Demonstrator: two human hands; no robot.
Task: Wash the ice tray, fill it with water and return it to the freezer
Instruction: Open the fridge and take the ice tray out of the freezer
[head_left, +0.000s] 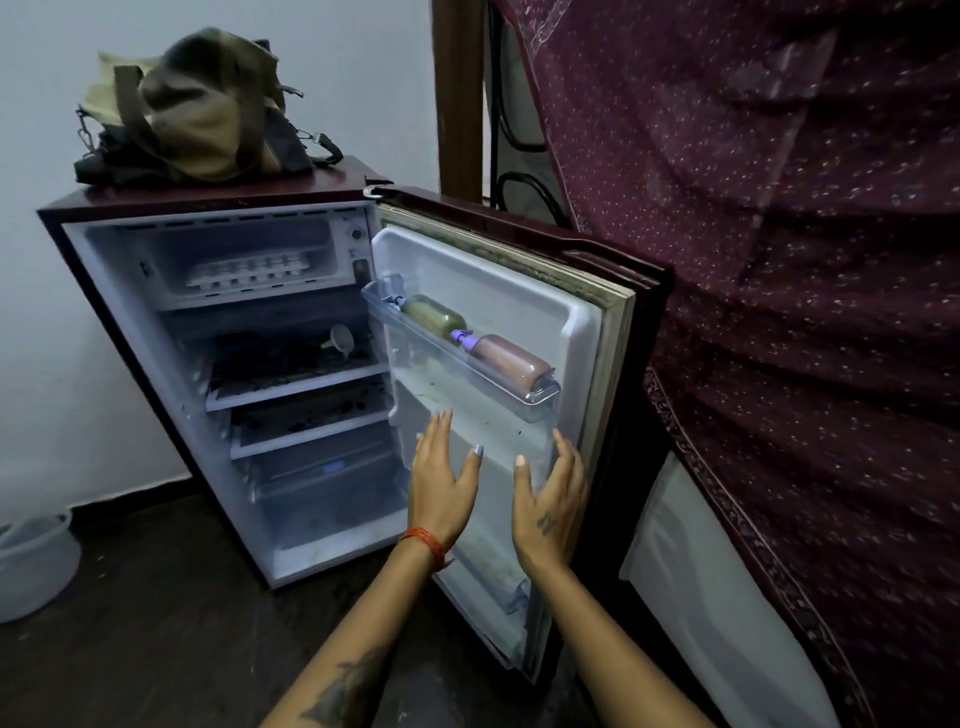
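Observation:
A small maroon fridge stands with its door swung wide to the right. In the freezer compartment at the top lies a white ice tray. My left hand and my right hand hover side by side in front of the door's lower inner panel, well below and right of the tray. Both hands are empty with fingers spread. An orange thread band circles my left wrist.
Two pump bottles lie in the door's upper shelf. A khaki bag sits on the fridge top. A maroon patterned cloth hangs at right. A pale bucket stands on the dark floor at left.

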